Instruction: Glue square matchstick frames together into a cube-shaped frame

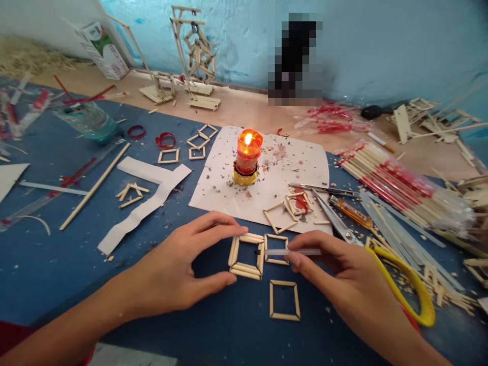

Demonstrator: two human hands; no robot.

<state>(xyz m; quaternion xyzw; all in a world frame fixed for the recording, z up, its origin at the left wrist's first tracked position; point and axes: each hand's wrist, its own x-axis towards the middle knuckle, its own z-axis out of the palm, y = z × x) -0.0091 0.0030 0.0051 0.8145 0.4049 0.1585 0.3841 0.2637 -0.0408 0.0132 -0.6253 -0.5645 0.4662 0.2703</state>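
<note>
Step in hand, by the look of it: dabbing glue on the stacked stick frame (261, 262). Left hand (186, 264) steadies it: thumb and forefinger spread wide in a C, fingertips against its near corners at about 11 and 7 o'clock. Right hand (335, 274) pinches a translucent stick (275, 252), likely glue, between thumb and fingers; the stick lies almost flat, dark tip pointing to 9 o'clock.

Frame position: 3 o'clock from the left palm, between thumb and forefinger; 9 o'clock from the right pinch, just beyond the stick's tip end. Tip overlaps the frame's 3 o'clock side; can't confirm actual contact.

Next move calls for a firm left hold and a light, exact touch of the tip on the joint, probably while the glue is soft. Risk: a sideways push could skew the frame.

Around: a thin square frame (276, 236) sits just beside the stack at 3 o'clock, partly behind the stick. Another loose square (285, 317) lies between 4 and 5 o'clock. Lit candle (247, 160) at 12 o'clock, on white paper (213, 188). Scissors (348, 235) at 2 o'clock, beside the right hand.
</note>
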